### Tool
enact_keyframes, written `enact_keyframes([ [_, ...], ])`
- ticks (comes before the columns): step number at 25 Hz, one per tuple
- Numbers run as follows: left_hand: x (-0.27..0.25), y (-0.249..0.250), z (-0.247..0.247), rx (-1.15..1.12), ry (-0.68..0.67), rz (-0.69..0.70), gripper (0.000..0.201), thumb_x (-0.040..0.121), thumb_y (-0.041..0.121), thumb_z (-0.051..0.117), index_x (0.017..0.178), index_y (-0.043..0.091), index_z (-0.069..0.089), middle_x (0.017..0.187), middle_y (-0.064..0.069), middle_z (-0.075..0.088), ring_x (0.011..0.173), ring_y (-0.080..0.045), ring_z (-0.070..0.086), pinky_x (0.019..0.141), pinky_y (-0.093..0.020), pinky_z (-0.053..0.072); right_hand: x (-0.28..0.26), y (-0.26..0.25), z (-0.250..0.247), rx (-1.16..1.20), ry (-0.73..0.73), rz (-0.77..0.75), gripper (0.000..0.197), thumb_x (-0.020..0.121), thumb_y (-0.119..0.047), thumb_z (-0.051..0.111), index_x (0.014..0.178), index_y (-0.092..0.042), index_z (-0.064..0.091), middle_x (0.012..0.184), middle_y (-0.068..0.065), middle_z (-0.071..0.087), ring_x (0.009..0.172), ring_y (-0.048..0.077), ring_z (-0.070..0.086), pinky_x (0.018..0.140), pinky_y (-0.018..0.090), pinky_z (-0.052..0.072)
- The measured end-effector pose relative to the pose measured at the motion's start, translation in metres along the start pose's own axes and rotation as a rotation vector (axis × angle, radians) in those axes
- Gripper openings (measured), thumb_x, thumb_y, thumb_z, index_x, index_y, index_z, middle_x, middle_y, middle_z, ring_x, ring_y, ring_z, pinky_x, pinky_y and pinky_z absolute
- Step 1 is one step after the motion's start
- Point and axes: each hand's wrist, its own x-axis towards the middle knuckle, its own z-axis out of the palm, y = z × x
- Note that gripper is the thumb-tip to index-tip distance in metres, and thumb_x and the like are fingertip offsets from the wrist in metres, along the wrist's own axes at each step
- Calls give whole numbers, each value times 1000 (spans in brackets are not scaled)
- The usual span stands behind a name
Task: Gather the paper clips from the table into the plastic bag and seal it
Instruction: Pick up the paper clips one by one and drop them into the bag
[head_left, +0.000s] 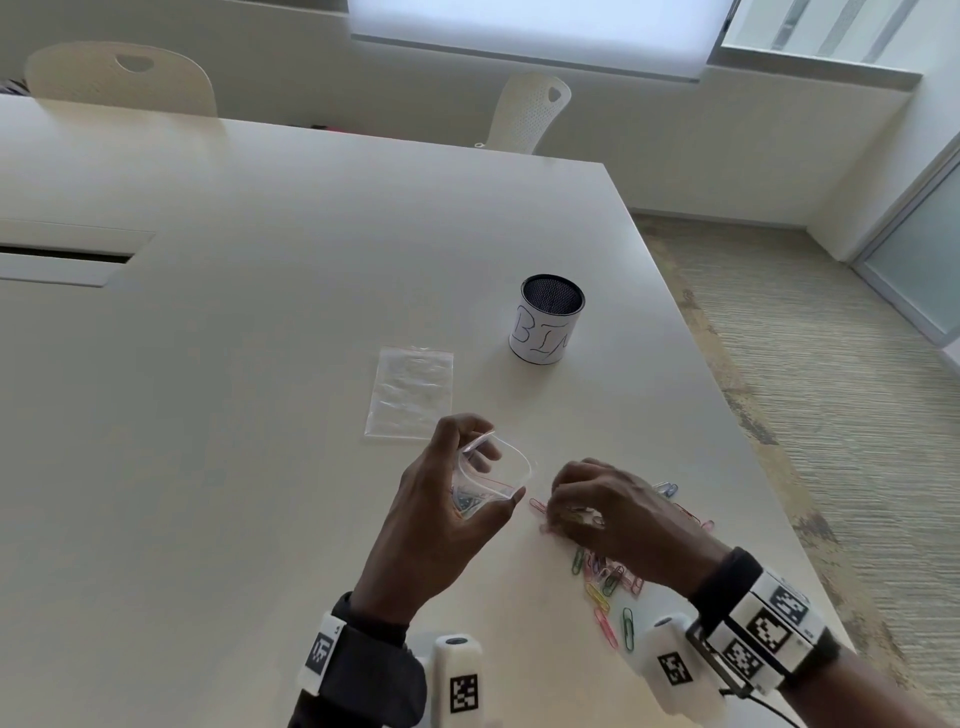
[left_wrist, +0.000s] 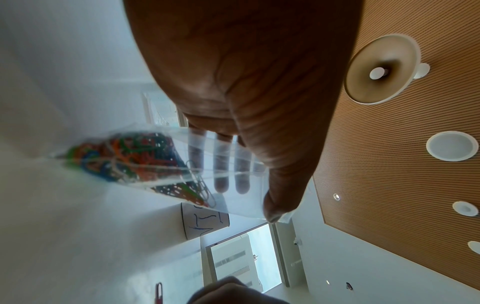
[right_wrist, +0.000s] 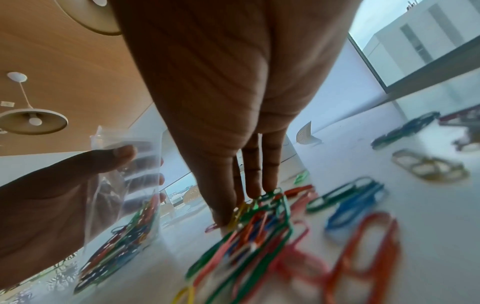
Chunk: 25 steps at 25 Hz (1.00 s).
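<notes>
We hold the plastic bag (head_left: 488, 480) up in our left hand (head_left: 431, 514), thumb and fingers pinching its mouth wide, a clump of coloured clips already at its bottom. Our right hand (head_left: 602, 512) is down on the worktop (head_left: 260, 364), fingers curled around a bunch of paper clips (right_wrist: 254, 218); more lie scattered just beside it. A second flat bag (head_left: 410, 395) and a mesh cup (head_left: 548, 325) stand farther off.
</notes>
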Motion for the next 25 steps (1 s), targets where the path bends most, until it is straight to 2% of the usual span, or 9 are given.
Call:
enact_keyframes([
  [2, 0, 0, 0, 3, -6, 1, 55, 86, 31, 84, 128, 34, 50, 111, 16, 66, 107, -13, 66, 82, -37, 63, 0, 6, -6, -25, 13, 13, 11, 98, -43, 67, 105, -37, 72, 113, -23, 62, 99, -7, 55, 85, 15, 46],
  [5, 0, 1, 0, 9, -6, 7, 54, 87, 30, 85, 127, 34, 49, 110, 16, 66, 106, -12, 65, 81, -34, 63, -3, 6, -10, -16, -48, 5, 31, 96, -57, 62, 120, -38, 70, 126, -25, 58, 115, -8, 51, 93, 12, 45],
  [10, 1, 1, 1, 9, 0, 5, 54, 87, 24, 87, 126, 33, 50, 109, 14, 66, 106, -12, 65, 79, -30, 61, -6, 8, -6, -33, -33, 14, 19, 100, -44, 57, 99, -30, 69, 109, -20, 60, 100, -1, 58, 85, 19, 51],
  [12, 0, 0, 1, 10, 0, 6, 54, 87, 23, 87, 126, 33, 50, 109, 14, 66, 106, -11, 65, 79, -28, 60, -12, 7, -17, -79, -65, 59, 31, 96, -58, 56, 117, -37, 66, 122, -24, 57, 108, -4, 56, 90, 21, 53],
  [14, 0, 0, 0, 12, 3, 8, 54, 87, 23, 87, 126, 33, 50, 109, 14, 67, 106, -11, 65, 79, -25, 59, -20, 5, -24, -142, -161, 109, 65, 85, -76, 59, 141, -44, 52, 136, -28, 46, 120, -5, 48, 99, 23, 51],
  [16, 0, 0, 1, 9, 1, 7, 55, 87, 23, 87, 126, 33, 50, 109, 14, 67, 106, -12, 65, 80, -24, 59, -25, 1, -22, -182, -208, 140, 75, 81, -76, 64, 147, -46, 45, 139, -27, 41, 123, -3, 44, 101, 24, 49],
  [21, -1, 1, 1, 9, -1, 8, 55, 87, 23, 87, 126, 34, 50, 109, 15, 67, 106, -12, 65, 80, -28, 60, -24, -8, -12, -58, -100, 130, 24, 96, -44, 69, 118, -36, 68, 127, -18, 57, 105, -3, 55, 91, 16, 49],
  [23, -1, 1, 1, 5, 2, 10, 55, 87, 23, 87, 126, 33, 50, 109, 14, 67, 106, -13, 65, 80, -28, 60, -22, -13, -9, -70, -86, 139, 13, 99, -38, 68, 110, -32, 70, 122, -17, 59, 103, 0, 58, 88, 19, 53],
  [25, -1, 2, 1, 3, 0, 9, 54, 87, 24, 87, 127, 32, 50, 109, 14, 67, 106, -13, 65, 81, -29, 60, -20, -17, -6, -68, -68, 172, 6, 99, -32, 68, 104, -28, 70, 117, -15, 61, 97, 5, 63, 77, 11, 47],
])
